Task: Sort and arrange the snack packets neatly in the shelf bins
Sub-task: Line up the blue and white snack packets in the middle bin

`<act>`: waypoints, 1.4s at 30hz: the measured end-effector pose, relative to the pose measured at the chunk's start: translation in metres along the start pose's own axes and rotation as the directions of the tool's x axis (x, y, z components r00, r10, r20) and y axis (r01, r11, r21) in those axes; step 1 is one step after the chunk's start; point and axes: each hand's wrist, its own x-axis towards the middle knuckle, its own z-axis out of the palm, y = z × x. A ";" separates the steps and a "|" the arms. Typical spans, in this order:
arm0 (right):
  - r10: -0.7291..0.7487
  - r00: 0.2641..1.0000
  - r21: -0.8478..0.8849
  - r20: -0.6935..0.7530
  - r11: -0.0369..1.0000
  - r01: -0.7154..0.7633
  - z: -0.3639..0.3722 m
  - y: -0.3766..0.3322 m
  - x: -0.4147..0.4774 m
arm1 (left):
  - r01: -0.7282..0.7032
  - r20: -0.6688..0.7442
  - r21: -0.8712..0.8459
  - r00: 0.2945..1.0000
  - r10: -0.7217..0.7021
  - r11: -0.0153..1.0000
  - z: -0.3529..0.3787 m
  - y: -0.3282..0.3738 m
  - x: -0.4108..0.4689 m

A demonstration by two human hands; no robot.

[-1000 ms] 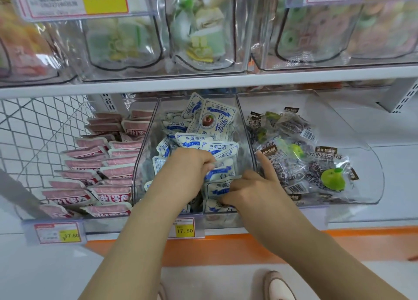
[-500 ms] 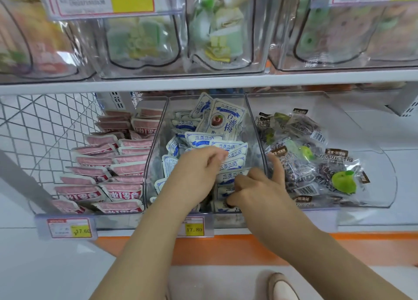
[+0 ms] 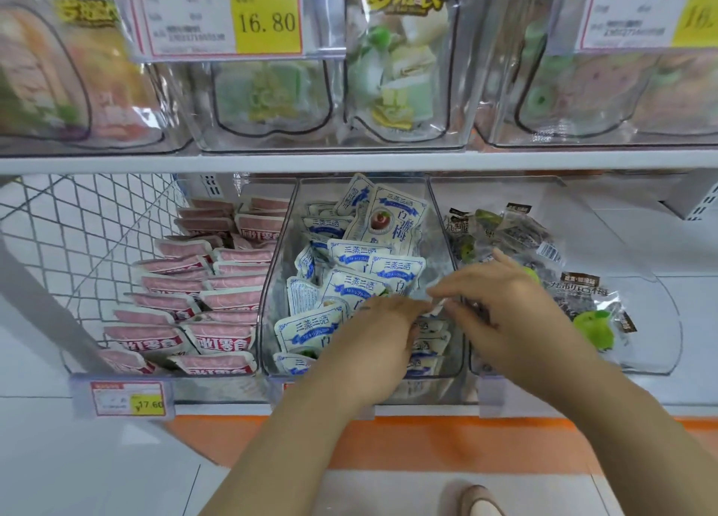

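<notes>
A clear middle bin [image 3: 280, 251] on the lower shelf holds several blue-and-white snack packets [image 3: 359, 252], some upright, some tilted. My left hand [image 3: 375, 340] reaches into the bin's front right part, its fingers curled down over packets there. My right hand [image 3: 509, 313] comes in from the right, and its fingertips pinch a white packet edge [image 3: 437, 310] right beside my left fingers. The packets under both hands are mostly hidden. Pink packets [image 3: 229, 298] lie in neat rows in the left bin. Clear packets with green plums [image 3: 582, 294] lie loosely in the right bin [image 3: 660, 321].
An upper shelf board [image 3: 349, 161] carries clear bins of sweets and a 16.80 price tag [image 3: 268, 19]. A white wire mesh [image 3: 77, 235] closes the left side. A 17.60 price label [image 3: 128, 399] hangs on the lower shelf's front edge. A shoe [image 3: 480, 500] shows on the floor.
The camera has moved closer to the shelf. My right hand shifted up and its fingers stretched left to meet my left hand over the front right of the middle bin.
</notes>
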 end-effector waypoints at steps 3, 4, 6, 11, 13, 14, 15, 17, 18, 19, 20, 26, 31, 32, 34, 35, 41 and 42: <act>0.048 0.996 -0.100 0.074 0.994 -0.041 0.002 0.002 0.014 | -0.022 -0.017 0.102 1.000 0.024 0.995 0.006 0.001 -0.009; 0.047 0.991 -0.135 0.128 0.990 -0.029 0.003 0.001 0.021 | -0.034 -0.026 0.112 0.999 0.037 0.993 0.007 0.001 -0.011; 0.030 0.970 -0.190 0.243 0.982 0.017 0.005 -0.003 0.041 | -0.054 -0.015 0.111 0.998 0.056 0.992 0.008 0.001 -0.014; 0.104 0.918 -0.306 0.383 0.952 0.020 0.024 -0.001 0.087 | -0.065 0.001 0.087 0.998 0.065 0.994 0.006 -0.001 -0.015; 0.127 0.915 -0.346 0.383 0.938 0.014 0.029 0.004 0.095 | -0.049 0.007 0.049 0.999 0.048 0.998 0.006 -0.003 -0.015; 0.126 0.916 -0.367 0.381 0.930 0.025 0.030 0.005 0.097 | -0.039 0.027 0.044 0.999 0.038 0.998 0.005 -0.004 -0.015; 0.123 0.916 -0.390 0.383 0.920 0.039 0.031 0.005 0.099 | -0.028 0.052 0.041 0.998 0.025 0.999 0.004 -0.004 -0.016; 0.107 0.911 -0.420 0.398 0.904 0.077 0.035 0.006 0.100 | -0.017 0.086 0.044 0.996 0.013 0.999 0.001 -0.003 -0.018; 0.101 0.904 -0.424 0.415 0.901 0.094 0.037 0.007 0.099 | -0.018 0.095 0.047 0.995 0.013 0.999 0.000 -0.003 -0.019; 0.098 0.896 -0.421 0.434 0.901 0.106 0.038 0.007 0.099 | -0.017 0.102 0.048 0.995 0.012 0.999 -0.001 -0.002 -0.020; 0.100 0.887 -0.413 0.450 0.904 0.107 0.037 0.006 0.099 | -0.015 0.105 0.050 0.994 0.010 0.999 -0.001 -0.002 -0.020; -0.159 0.956 -0.435 0.246 0.863 0.255 0.018 0.005 0.103 | -0.020 0.095 0.058 0.995 0.014 0.998 -0.003 -0.002 -0.023; -0.119 0.886 -0.521 0.449 0.770 0.368 0.019 0.001 0.095 | -0.019 0.091 0.055 0.996 0.014 0.998 -0.001 -0.004 -0.022; -0.056 0.874 -0.523 0.483 0.782 0.340 0.021 0.000 0.092 | -0.018 0.095 0.052 0.995 0.013 0.998 -0.001 -0.004 -0.021; 0.015 0.880 -0.525 0.475 0.807 0.270 0.024 -0.001 0.093 | -0.018 0.093 0.054 0.996 0.012 0.998 -0.001 -0.005 -0.020; 0.035 0.887 -0.517 0.461 0.823 0.237 0.026 0.001 0.096 | -0.016 0.092 0.053 0.996 0.011 0.998 -0.002 -0.005 -0.020; 0.088 0.914 -0.498 0.395 0.857 0.132 0.036 0.006 0.102 | -0.003 0.067 0.034 0.998 0.001 0.999 -0.005 -0.006 -0.020; 0.122 0.900 -0.522 0.419 0.843 0.128 0.039 0.004 0.100 | 0.003 0.051 0.030 0.999 -0.004 1.000 -0.006 -0.006 -0.021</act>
